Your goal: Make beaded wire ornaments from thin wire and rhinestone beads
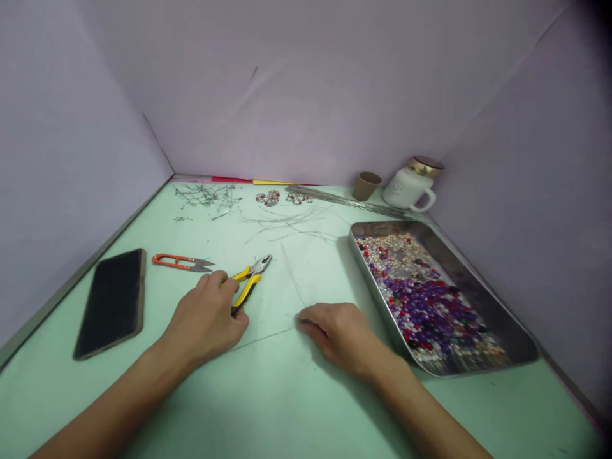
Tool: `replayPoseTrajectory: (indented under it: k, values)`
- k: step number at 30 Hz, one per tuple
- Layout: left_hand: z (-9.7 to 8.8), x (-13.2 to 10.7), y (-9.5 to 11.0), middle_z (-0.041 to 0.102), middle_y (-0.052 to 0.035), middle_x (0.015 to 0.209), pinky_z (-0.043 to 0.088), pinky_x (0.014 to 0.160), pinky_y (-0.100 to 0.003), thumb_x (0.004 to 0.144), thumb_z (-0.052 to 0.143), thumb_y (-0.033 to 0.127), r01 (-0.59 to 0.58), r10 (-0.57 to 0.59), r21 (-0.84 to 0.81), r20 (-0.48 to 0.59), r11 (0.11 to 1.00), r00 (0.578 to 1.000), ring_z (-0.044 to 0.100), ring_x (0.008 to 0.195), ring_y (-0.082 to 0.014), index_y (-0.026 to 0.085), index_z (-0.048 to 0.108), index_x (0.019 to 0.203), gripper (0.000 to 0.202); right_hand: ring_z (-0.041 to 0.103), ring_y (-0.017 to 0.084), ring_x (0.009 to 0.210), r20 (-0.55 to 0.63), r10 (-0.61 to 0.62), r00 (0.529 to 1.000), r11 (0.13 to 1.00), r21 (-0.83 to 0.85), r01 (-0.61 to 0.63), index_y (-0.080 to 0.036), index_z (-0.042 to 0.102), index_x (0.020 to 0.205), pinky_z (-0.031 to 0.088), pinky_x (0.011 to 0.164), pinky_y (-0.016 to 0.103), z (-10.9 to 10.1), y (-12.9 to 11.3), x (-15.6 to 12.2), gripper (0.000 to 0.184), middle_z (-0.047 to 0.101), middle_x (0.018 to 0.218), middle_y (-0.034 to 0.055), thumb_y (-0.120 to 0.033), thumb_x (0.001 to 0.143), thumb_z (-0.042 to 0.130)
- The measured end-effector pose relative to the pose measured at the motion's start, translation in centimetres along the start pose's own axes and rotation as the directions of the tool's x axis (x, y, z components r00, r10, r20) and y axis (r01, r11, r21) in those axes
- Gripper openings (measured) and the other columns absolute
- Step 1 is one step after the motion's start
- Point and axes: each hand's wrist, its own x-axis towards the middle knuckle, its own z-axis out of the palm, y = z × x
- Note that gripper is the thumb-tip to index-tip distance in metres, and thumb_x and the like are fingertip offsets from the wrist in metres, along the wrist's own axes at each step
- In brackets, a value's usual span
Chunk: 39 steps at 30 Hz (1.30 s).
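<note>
My left hand [208, 315] is closed around the yellow and black handles of a pair of pliers [251, 277], whose jaws point away to the right over the table. My right hand [339, 335] pinches a thin wire [268, 336] between thumb and fingers. One stretch of the wire runs left toward my left wrist; another thin strand rises from the fingertips toward the back. Just what sits between the right fingertips is partly hidden. Orange thread snips [182, 262] lie beyond my left hand.
A metal tray [502, 306] of mixed beads stands at the right. A phone [112, 303] lies at the left. Toward the back are wire scraps [205, 196], beaded pieces [268, 198], loose wires [287, 221], a wire bundle [349, 199], a brown cup [367, 187] and a white mug [406, 189].
</note>
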Motion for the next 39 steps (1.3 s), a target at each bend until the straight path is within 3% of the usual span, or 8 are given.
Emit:
replayPoseTrajectory:
  k: [5, 10, 13, 16, 19, 25, 33, 39]
  values:
    - [-0.1, 0.3, -0.7, 0.052, -0.0066, 0.085, 0.04, 0.056, -0.03, 0.064, 0.043, 0.028, 0.066, -0.067, -0.085, -0.002, 0.994, 0.998, 0.05, 0.076, -0.0219, 0.018, 0.053, 0.081, 0.022, 0.055, 0.014, 0.061, -0.159, 0.204, 0.966, 0.954, -0.189, -0.233, -0.019, 0.062, 0.083, 0.029, 0.052, 0.023, 0.2, 1.3, 0.6, 0.021, 0.063, 0.073, 0.0037, -0.023, 0.084, 0.041]
    - [-0.5, 0.7, -1.7, 0.055, -0.0027, 0.074, 0.04, 0.05, -0.029, 0.06, 0.046, 0.028, 0.245, -0.222, -0.342, 0.107, 0.907, 0.969, 0.051, 0.058, -0.0174, 0.02, 0.05, 0.088, 0.03, 0.048, 0.012, 0.054, -0.278, 0.328, 0.903, 0.938, 0.205, -0.278, -0.017, 0.06, 0.082, 0.03, 0.052, 0.023, -0.1, 0.7, 0.2, 0.021, 0.055, 0.062, 0.0006, -0.033, 0.081, 0.046]
    - [-0.9, 0.4, -2.3, 0.057, -0.0031, 0.074, 0.041, 0.044, -0.027, 0.065, 0.037, 0.023, 0.277, -0.137, -0.731, 0.246, 0.624, 0.959, 0.05, 0.047, -0.0138, 0.02, 0.044, 0.106, 0.043, 0.034, 0.009, 0.044, -0.147, 0.487, 0.861, 0.717, 0.63, -0.298, -0.018, 0.056, 0.07, 0.025, 0.043, 0.021, 0.3, -0.3, 0.0, 0.034, 0.033, 0.046, -0.0051, -0.042, 0.083, 0.037]
    - [-1.0, -0.4, -2.1, 0.06, -0.0093, 0.081, 0.042, 0.042, -0.03, 0.066, 0.033, 0.022, 0.268, 0.07, -0.925, 0.296, 0.268, 0.953, 0.053, 0.048, -0.0156, 0.018, 0.04, 0.117, 0.052, 0.02, 0.007, 0.037, 0.09, 0.541, 0.836, 0.285, 0.915, -0.284, -0.019, 0.052, 0.077, 0.017, 0.034, 0.018, 0.8, -0.7, -0.1, 0.031, 0.024, 0.044, -0.0085, -0.046, 0.08, 0.039]
    - [-0.2, -1.4, -0.7, 0.059, -0.0116, 0.076, 0.042, 0.038, -0.029, 0.066, 0.041, 0.029, 0.355, 0.316, -0.923, 0.384, 0.147, 0.868, 0.053, 0.055, -0.019, 0.017, 0.055, 0.099, 0.038, 0.02, 0.004, 0.036, 0.208, 0.473, 0.856, 0.001, 0.972, -0.237, -0.018, 0.051, 0.08, 0.018, 0.031, 0.016, 0.9, -0.6, -0.3, 0.028, 0.032, 0.046, -0.0087, -0.045, 0.076, 0.048]
    - [2.8, -1.8, 1.3, 0.06, -0.0132, 0.083, 0.048, 0.052, -0.031, 0.072, 0.047, 0.035, 0.555, 0.433, -0.831, 0.485, -0.043, 0.76, 0.057, 0.071, -0.0225, 0.013, 0.06, 0.095, 0.034, 0.04, 0.004, 0.04, 0.183, 0.464, 0.867, 0.005, 0.978, -0.209, -0.01, 0.061, 0.072, 0.038, 0.036, 0.017, 0.7, 0.0, -0.4, 0.035, 0.048, 0.055, -0.0026, -0.044, 0.065, 0.063]
    - [0.9, -0.8, 1.0, 0.065, -0.0097, 0.086, 0.046, 0.068, -0.035, 0.063, 0.058, 0.04, 0.633, 0.243, -0.736, 0.677, 0.242, 0.695, 0.058, 0.065, -0.0211, 0.017, 0.063, 0.097, 0.042, 0.043, 0.007, 0.025, 0.245, 0.376, 0.894, -0.067, 0.969, -0.238, -0.01, 0.06, 0.08, 0.03, 0.027, 0.015, 0.7, 0.4, -0.7, 0.035, 0.051, 0.036, -0.0037, -0.044, 0.072, 0.056]
    - [0.9, -1.9, 1.0, 0.066, -0.0031, 0.089, 0.047, 0.071, -0.032, 0.055, 0.057, 0.027, 0.557, 0.074, -0.721, 0.635, 0.412, 0.769, 0.058, 0.074, -0.0235, 0.022, 0.063, 0.099, 0.045, 0.033, 0.005, 0.02, 0.256, 0.332, 0.908, -0.064, 0.966, -0.249, -0.01, 0.06, 0.074, 0.022, 0.024, 0.013, 0.9, 0.4, -0.9, 0.027, 0.044, 0.027, -0.007, -0.036, 0.075, 0.052]
